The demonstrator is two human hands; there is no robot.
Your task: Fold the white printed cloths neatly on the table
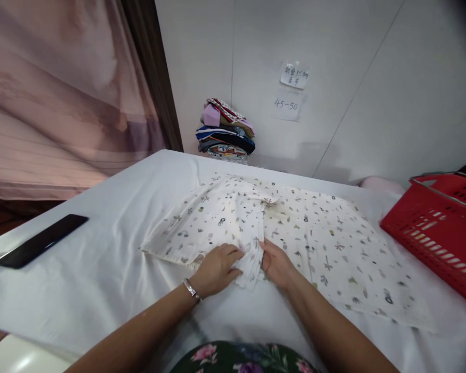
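A thin white cloth (334,243) printed with small grey, brown and green motifs lies spread across the table. Its left part is folded over toward the middle, with layered edges in front of me. My right hand (276,263) pinches those edges between thumb and fingers near the front. Just left of it, my left hand (218,267) rests on the folded part, fingers stretched over the fabric and thumb apart from them. A silver bracelet (191,289) sits on my left wrist. The cloth's right half lies mostly flat, with slight wrinkles.
A black phone (42,241) lies at the table's left on the white tablecloth (132,290). A red plastic basket (442,228) stands at the right edge. Stacked folded textiles (226,129) are by the back wall, beneath paper notes (288,105). A pink curtain (62,98) hangs left.
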